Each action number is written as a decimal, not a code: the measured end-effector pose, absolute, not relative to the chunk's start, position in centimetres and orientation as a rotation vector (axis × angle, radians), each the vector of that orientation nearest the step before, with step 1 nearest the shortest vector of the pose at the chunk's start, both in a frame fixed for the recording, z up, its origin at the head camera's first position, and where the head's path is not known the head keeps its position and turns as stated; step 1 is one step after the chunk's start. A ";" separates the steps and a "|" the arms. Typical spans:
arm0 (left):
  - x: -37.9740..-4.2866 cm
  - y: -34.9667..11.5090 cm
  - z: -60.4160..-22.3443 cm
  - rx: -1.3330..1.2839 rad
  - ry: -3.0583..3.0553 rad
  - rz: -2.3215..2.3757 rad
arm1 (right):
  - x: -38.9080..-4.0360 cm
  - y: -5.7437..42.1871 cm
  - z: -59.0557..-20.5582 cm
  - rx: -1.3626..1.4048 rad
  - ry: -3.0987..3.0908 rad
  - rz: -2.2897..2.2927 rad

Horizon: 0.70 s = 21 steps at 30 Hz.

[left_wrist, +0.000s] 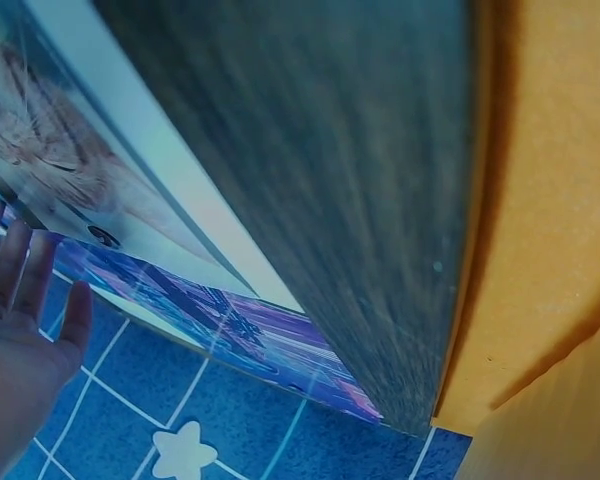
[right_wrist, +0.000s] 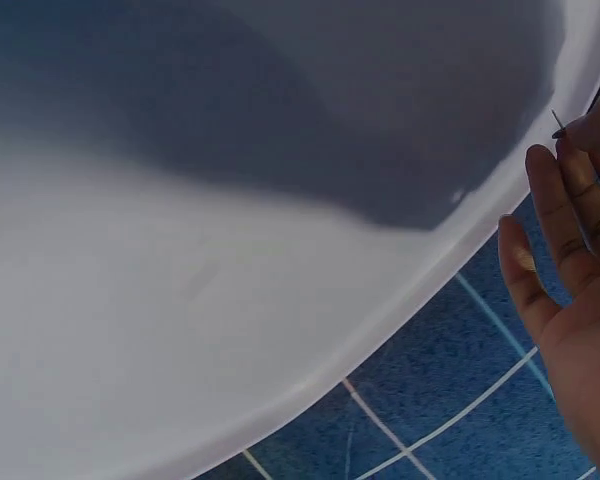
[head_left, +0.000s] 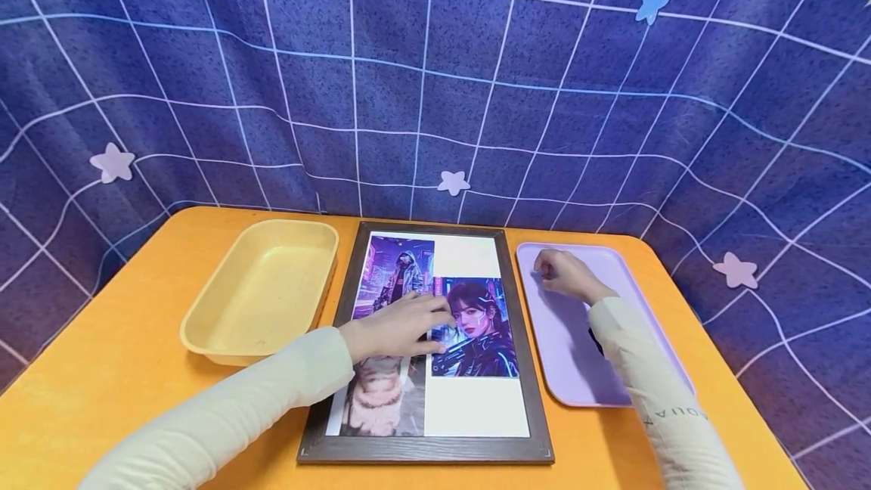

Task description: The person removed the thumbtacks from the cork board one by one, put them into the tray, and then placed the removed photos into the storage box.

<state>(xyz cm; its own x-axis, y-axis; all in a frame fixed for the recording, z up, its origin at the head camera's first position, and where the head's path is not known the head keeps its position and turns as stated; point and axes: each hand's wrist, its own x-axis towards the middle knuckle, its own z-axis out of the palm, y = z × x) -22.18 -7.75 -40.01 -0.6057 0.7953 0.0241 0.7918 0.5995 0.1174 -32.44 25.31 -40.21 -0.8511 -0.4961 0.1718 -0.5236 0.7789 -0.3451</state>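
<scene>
Pinching, seemingly, a pin (right_wrist: pixel 557 121) in right fingers (head_left: pixel 547 266), with portrait print (head_left: pixel 476 327) at eight o'clock, nearer loosely spread left fingers (head_left: pixel 435 303).

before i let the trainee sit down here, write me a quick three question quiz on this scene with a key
1. Multiple choice: what is the left hand over?
A) the yellow bin
B) the dark picture frame and its prints
C) a star on the curtain

2. True or false: in the head view, the purple tray lies to the right of the frame.

3. Short answer: what does the right hand pinch in its wrist view?

Key:
1. B
2. True
3. A small thin item, too small to identify
</scene>
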 end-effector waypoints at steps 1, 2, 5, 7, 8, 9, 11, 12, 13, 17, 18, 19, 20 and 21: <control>-22.2 -7.7 -40.0 1.384 2.782 0.179 | -32.4 25.4 -40.3 0.826 -2.898 0.597; -22.2 -7.7 -40.0 1.385 2.782 0.178 | -32.4 25.5 -40.3 0.821 -2.902 0.597; -22.2 -7.8 -40.1 1.391 2.786 0.170 | -32.4 25.8 -40.6 0.810 -2.906 0.601; -22.3 -7.8 -40.2 1.393 2.787 0.167 | -32.4 25.9 -40.7 0.801 -2.909 0.603; -22.3 -7.8 -40.2 1.392 2.788 0.168 | -32.4 25.9 -40.8 0.800 -2.908 0.603; -22.3 -7.8 -40.2 1.392 2.787 0.168 | -32.4 26.0 -40.9 0.798 -2.906 0.603; -22.2 -7.8 -40.1 1.387 2.785 0.172 | -32.4 26.1 -40.9 0.791 -2.905 0.604; -22.2 -7.8 -40.1 1.383 2.784 0.175 | -32.5 26.1 -41.0 0.791 -2.904 0.604; -22.2 -7.8 -40.1 1.382 2.783 0.179 | -32.5 26.1 -41.0 0.790 -2.905 0.603; -22.2 -7.8 -40.1 1.387 2.783 0.182 | -32.4 26.3 -41.0 0.774 -2.920 0.595; -22.3 -7.8 -40.2 1.389 2.785 0.181 | -32.4 26.3 -41.0 0.770 -2.923 0.594; -22.3 -7.8 -40.2 1.392 2.785 0.180 | -32.4 26.3 -40.9 0.766 -2.927 0.595; -22.3 -7.8 -40.2 1.393 2.786 0.178 | -32.4 26.3 -40.9 0.762 -2.928 0.597; -22.3 -7.8 -40.3 1.393 2.786 0.177 | -32.4 26.3 -40.8 0.757 -2.928 0.600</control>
<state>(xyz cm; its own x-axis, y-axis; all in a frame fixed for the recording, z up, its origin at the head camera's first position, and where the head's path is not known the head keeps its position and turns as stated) -22.31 -7.76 -40.26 -0.6011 0.7985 0.0315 0.7961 0.5949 0.1108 -32.41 26.31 -40.80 -0.8777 -0.4548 0.1510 -0.4776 0.8037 -0.3548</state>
